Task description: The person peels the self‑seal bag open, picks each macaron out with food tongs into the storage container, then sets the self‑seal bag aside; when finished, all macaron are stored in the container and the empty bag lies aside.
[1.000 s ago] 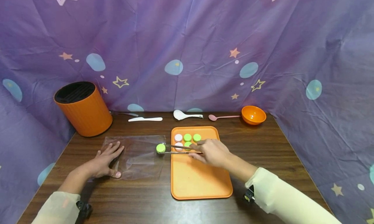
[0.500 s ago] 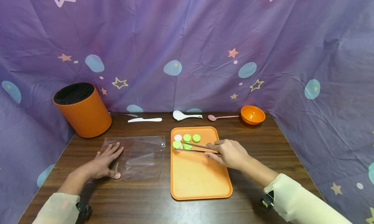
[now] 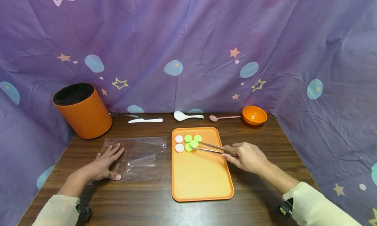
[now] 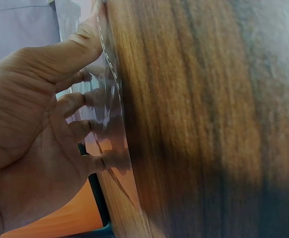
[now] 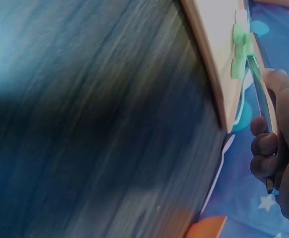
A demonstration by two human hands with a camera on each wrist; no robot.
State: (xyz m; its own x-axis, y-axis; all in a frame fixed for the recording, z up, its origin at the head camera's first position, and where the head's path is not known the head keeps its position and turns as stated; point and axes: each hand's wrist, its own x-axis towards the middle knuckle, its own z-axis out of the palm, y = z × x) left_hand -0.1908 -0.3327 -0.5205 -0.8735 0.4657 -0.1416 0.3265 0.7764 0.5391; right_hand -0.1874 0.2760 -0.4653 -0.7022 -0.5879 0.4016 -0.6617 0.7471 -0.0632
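Observation:
My right hand [image 3: 245, 156] grips metal tongs [image 3: 207, 150], which reach leftward over the orange tray [image 3: 203, 183]. Between the tong tips is a green round disc [image 3: 194, 143], above other green discs [image 3: 188, 138] on the tray. Two pale pink-white discs [image 3: 179, 148] sit at the tray's left side. In the right wrist view, curled fingers [image 5: 264, 145] wrap the tongs. My left hand [image 3: 104, 163] rests with spread fingers on the left part of a clear plastic bag [image 3: 144, 167], which lies flat on the table. The left wrist view shows the bag's edge [image 4: 115, 84] by the fingers.
Along the back of the wooden table [image 3: 132, 206] lie a white knife [image 3: 145, 120], a white ladle [image 3: 184, 116], a pink spoon [image 3: 218, 118] and a fork-like utensil. An orange bowl [image 3: 254, 115] stands back right, an orange knife block [image 3: 85, 114] back left. Purple cloth hangs behind.
My right hand has drawn the tongs and green disc rightward, from over the bag's right edge to above the green discs on the tray. The left hand stays on the bag.

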